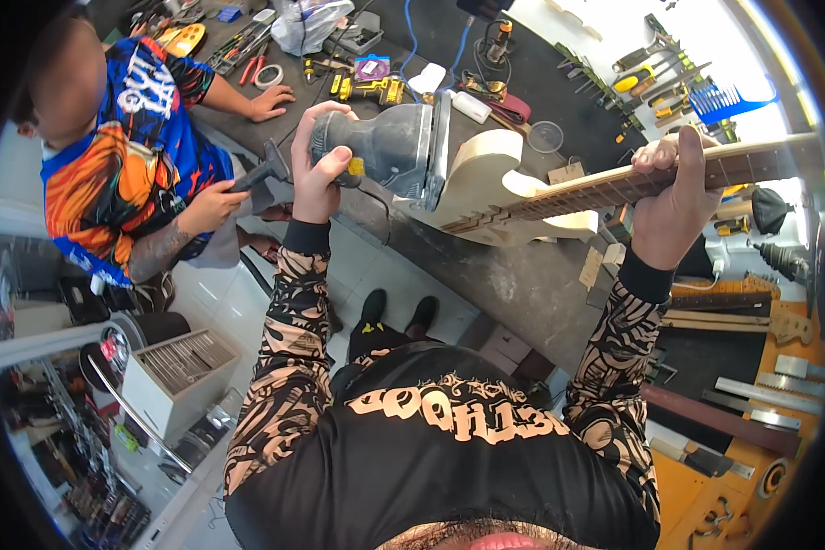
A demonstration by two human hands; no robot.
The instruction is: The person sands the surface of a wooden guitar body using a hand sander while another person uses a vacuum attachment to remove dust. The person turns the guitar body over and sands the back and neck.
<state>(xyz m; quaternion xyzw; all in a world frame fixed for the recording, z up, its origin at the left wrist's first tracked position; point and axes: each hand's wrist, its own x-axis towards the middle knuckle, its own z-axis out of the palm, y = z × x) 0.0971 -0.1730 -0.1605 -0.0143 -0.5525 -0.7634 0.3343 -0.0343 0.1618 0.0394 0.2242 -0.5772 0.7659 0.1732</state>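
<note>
Far left, toward 10 o'clock: co-worker (pixel 137 192) in a bright patterned shirt. One co-worker's hand lies on the bench (pixel 518 293); the other grips a black tool (pixel 264 170), its head near the wearer's left wrist. Any sideways swing there could knock that arm.

Between 10 and 11: left hand (pixel 313 186) curled round the rear of the sander (pixel 376 145), thumb along the near side. Grip partly spread by the bulk, but it has hold. Sander lies on its side, pad facing 3 o'clock. Whether it is running: cannot tell. A slack hold could let it twist if powered.

Cord (pixel 388 215) loops below the sander; a snag could tug it off line.

Near 12: drill (pixel 371 89) on the bench, beyond the sander.

Toward 1: pale guitar body (pixel 486 179), above the bench, edge right at the pad. Contact or a slight gap: cannot tell. A tilted pad could gouge the bare wood, or stray onto the fretboard end.

Between 2 and 3: right hand (pixel 674 206) wrapped round the neck (pixel 605 188), fingers closed over it, well away from the body. If nothing props the body, pressure at the far end could swing it.
</note>
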